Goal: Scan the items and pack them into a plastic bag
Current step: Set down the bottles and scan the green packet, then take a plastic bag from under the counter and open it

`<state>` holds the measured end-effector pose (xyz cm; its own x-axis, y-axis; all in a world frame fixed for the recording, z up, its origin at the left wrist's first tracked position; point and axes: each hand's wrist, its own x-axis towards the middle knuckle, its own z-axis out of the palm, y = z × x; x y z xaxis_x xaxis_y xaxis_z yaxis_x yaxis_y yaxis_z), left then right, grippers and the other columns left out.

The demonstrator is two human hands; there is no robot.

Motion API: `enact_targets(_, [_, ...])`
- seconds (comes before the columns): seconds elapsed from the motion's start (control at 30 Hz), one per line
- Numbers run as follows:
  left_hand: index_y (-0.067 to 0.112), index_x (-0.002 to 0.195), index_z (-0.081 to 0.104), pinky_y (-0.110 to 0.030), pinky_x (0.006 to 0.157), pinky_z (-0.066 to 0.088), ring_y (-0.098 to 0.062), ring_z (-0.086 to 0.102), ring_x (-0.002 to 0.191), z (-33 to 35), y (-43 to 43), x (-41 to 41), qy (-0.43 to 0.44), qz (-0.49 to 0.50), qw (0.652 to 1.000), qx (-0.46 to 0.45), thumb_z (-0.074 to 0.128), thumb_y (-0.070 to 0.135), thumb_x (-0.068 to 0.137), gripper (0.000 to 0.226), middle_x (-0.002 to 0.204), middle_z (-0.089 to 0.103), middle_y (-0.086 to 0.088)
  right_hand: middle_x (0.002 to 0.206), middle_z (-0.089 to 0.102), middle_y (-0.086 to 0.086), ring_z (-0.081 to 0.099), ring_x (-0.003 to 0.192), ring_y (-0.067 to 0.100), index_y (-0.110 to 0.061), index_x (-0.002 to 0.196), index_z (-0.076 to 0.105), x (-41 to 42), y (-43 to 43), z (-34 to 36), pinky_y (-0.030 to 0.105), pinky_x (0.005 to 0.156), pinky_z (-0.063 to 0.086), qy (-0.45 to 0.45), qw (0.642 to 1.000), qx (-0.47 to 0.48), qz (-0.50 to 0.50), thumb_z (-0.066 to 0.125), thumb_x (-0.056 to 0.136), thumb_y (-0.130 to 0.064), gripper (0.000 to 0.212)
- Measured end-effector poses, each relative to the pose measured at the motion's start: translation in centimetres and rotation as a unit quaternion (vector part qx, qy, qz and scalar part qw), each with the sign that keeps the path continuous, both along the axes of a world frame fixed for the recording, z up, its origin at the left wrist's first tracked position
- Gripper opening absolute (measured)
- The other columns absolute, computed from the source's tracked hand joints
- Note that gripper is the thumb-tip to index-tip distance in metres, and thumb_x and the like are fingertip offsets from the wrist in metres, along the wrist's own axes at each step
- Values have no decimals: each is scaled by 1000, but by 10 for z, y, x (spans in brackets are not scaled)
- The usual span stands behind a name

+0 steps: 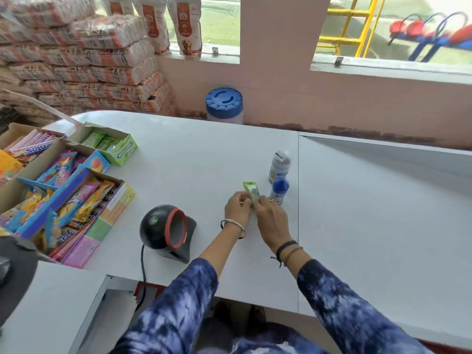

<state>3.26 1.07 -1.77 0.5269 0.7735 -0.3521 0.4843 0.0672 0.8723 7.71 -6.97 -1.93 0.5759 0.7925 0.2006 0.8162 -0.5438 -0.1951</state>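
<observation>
A small green gum packet lies on the white counter, and both my hands pinch its near end. My left hand grips it from the left, my right hand from the right. Just right of the packet stands a small white bottle with a blue cap, and behind it a taller clear-capped bottle. A black barcode scanner with a red ring sits on the counter left of my hands. No plastic bag is in view.
Open cardboard boxes of colourful sweets and a green gum box fill the counter's left side. A blue-lidded jar stands beyond the far edge. Stacked sacks rise at the back left. The scanner's cable drops over the near edge.
</observation>
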Motion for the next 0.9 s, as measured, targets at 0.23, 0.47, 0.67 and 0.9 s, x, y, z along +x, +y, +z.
enact_targets(0.23, [1, 104, 64, -29, 89, 45, -28, 61, 104, 0, -17, -20, -11, -30, 988, 153, 48, 0, 87, 23, 110, 68, -17, 75, 70, 3, 64, 60, 24, -11, 85, 68, -7, -18, 0, 27, 50, 50, 52, 997, 58, -6, 73, 61, 4, 29])
enact_targets(0.47, [4, 100, 64, -23, 79, 51, -18, 59, 95, 11, -62, -103, -86, 12, 966, 245, 49, 2, 87, 20, 102, 67, -11, 97, 70, 6, 66, 82, 28, -9, 103, 66, -62, -53, 14, 33, 63, 52, 99, 985, 136, 47, 60, 82, -8, 21])
enact_targets(0.67, [6, 100, 63, -35, 84, 50, -20, 58, 95, 15, -88, -213, -75, 29, 952, 294, 48, 8, 85, 21, 98, 60, 3, 105, 69, 6, 63, 92, 29, -10, 107, 65, -149, -64, 18, 35, 69, 51, 159, 974, 145, 72, 56, 87, -13, 22])
enact_targets(0.9, [6, 98, 61, -16, 90, 40, -21, 54, 97, 2, -123, -368, 44, 46, 939, 338, 54, 5, 83, 17, 100, 65, -11, 104, 68, 5, 62, 96, 24, -11, 108, 64, -283, -73, 4, 36, 73, 52, 219, 954, 110, 172, 56, 88, -16, 22])
